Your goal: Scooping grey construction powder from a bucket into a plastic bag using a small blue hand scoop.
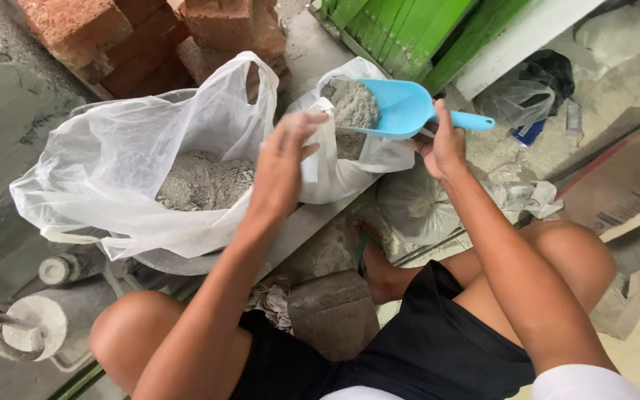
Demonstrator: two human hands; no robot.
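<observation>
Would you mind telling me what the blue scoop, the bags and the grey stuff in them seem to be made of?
The blue scoop, held by the right hand, looks like moulded plastic: smooth, evenly coloured, slightly glossy. The small bag at the left hand and the large bag look like thin translucent plastic film, crinkled. The grey powder looks like dry cement or similar, matte and clumpy.

The large bag point(112, 163) sits to the left, with grey powder point(201, 181) in it. Just right of it stands the smaller bag point(342, 159), its near edge pinched by the left hand point(284, 159). The right hand point(444, 144) holds the scoop point(401, 107) over that bag's mouth, powder heaped in it. Bricks point(142, 37) are stacked behind both bags. Another bag point(416, 204) lies on the ground right of the smaller one.
</observation>
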